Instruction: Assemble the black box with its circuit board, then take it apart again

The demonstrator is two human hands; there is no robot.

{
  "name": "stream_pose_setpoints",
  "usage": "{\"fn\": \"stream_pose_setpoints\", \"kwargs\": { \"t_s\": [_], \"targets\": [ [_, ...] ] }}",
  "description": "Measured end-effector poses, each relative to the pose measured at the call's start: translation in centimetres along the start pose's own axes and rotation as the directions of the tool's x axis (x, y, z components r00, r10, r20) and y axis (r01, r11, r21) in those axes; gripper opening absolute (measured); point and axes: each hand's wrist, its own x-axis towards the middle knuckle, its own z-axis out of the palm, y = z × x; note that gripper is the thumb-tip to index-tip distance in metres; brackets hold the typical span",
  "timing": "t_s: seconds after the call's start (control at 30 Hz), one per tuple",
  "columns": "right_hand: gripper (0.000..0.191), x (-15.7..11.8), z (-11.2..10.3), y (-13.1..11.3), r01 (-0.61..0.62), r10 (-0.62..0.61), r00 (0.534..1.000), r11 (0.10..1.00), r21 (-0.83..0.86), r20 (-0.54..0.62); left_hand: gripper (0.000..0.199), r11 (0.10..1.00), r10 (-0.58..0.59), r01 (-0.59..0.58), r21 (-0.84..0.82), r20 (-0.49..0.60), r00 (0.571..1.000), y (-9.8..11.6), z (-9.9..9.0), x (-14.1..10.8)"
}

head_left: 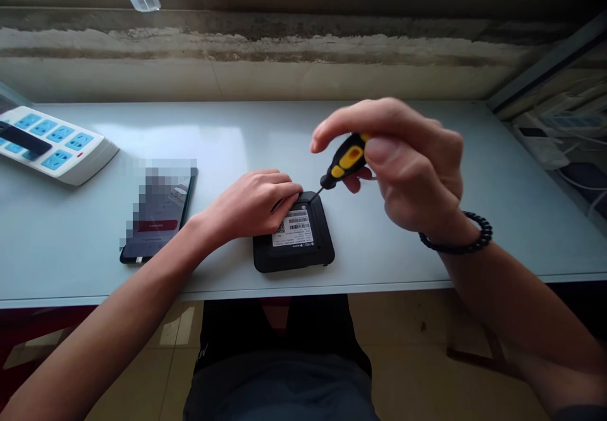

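A: Location of box?

B: Black plastic box with rounded corners: flat on pale, smooth worktop, white printed label up. Taking box as landmark.

A: Hands?

B: Left hand nearer: touching, laid over left far part of box, fingers together toward far edge, thumb bent at label. Likely a steadying hold. Right hand above and right of box, black beaded bracelet at wrist. Thumb and lower fingers clamped on black-and-yellow-handled screwdriver with thin metal shaft; index extended past handle, clear of it.

A: Key relation?

B: Box below and left of right-hand fingers. Screwdriver long axis slanted: down-left from hand to far right corner of box. Clearly tilted in this view, not upright to face.

A: Unclear bits?

B: Tip at corner, but seated or just touching: can't tell. Detail under tip too small. Left far part of box and some of label hidden under left hand. Handle butt lost inside right hand. Label print unreadable. Left of box: dark slab phone, partly pixelated. Farther left: white power strip with blue sockets, cut off by frame edge.
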Motion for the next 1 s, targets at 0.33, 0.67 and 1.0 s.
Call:
{"fn": "stream_pose_setpoints", "kwargs": {
  "t_s": [0.33,0.67,1.0],
  "targets": [
    [0.024,0.3,0.7,1.1,0.11,-0.107,0.99,0.993,0.035,-0.093,0.033,1.0,-0.01,0.01,-0.011,0.018,1.0,0.1,0.1,0.1],
    [0.019,0.5,0.9,0.7,0.049,-0.068,0.97,0.995,-0.084,-0.234,0.034,1.0,-0.017,0.017,-0.017,0.011,1.0,0.1,0.0,0.0],
    [0.025,0.3,0.7,0.2,0.062,-0.067,0.984,0.997,-0.037,-0.166,0.035,1.0,-0.012,0.012,-0.021,0.006,1.0,0.1,0.1,0.0]
  ]
}}
